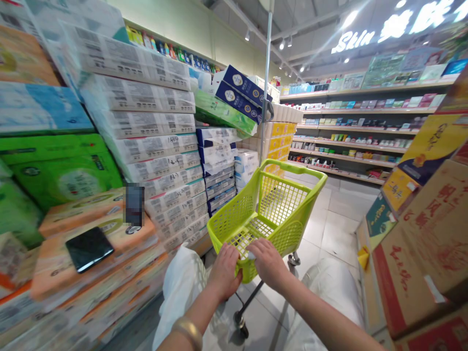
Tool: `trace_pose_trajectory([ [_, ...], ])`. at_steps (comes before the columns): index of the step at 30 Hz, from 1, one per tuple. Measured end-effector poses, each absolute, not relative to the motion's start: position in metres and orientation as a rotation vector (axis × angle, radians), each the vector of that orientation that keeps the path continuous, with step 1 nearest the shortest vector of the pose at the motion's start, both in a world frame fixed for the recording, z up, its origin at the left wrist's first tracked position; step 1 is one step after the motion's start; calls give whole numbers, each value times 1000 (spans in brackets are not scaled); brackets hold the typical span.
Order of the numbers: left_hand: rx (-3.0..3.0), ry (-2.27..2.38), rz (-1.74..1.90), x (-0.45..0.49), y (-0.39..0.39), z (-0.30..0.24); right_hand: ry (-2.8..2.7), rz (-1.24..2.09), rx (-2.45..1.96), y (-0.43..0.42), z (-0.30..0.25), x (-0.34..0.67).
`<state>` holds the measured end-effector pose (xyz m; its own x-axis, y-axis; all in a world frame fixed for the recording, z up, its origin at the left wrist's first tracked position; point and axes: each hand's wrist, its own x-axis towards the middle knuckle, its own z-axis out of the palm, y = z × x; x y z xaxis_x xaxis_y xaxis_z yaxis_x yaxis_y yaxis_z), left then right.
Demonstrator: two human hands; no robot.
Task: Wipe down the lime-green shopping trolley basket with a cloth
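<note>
A small lime-green shopping cart [292, 195] with an empty mesh basket stands in a shop aisle right in front of me. My left hand [224, 270] grips the near rim of the basket, fingers curled over it; a gold bangle sits on that wrist. My right hand [268, 263] is closed on the same rim just to the right. Something small and white shows between the two hands at the rim; I cannot make out what it is.
Stacked tissue and toilet-paper packs [146, 126] wall the left side, with a black phone [88, 248] lying on an orange pack. Cardboard boxes [427, 248] crowd the right. Stocked shelves [365, 122] run along the back right. A metal pole [268, 73] rises behind the cart. White tiled floor [336, 214] lies ahead.
</note>
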<state>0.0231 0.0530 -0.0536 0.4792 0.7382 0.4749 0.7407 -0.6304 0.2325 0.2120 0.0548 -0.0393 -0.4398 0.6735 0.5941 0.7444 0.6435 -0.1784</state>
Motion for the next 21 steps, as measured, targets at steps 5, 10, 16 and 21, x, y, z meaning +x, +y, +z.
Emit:
trace_pose_trajectory([
  [5, -2738, -1343, -839, 20, 51, -51, -2393, -81, -892, 49, -34, 208],
  [10, -2754, -1390, -848, 22, 51, -50, -2257, -161, -1098, 68, -27, 241],
  [16, -2719, -1370, -849, 23, 53, -55, -2214, -88, -1042, 51, -38, 208],
  [21, -2725, -1341, -838, 18, 53, -57, -2386, -67, -885, 48, -33, 204],
])
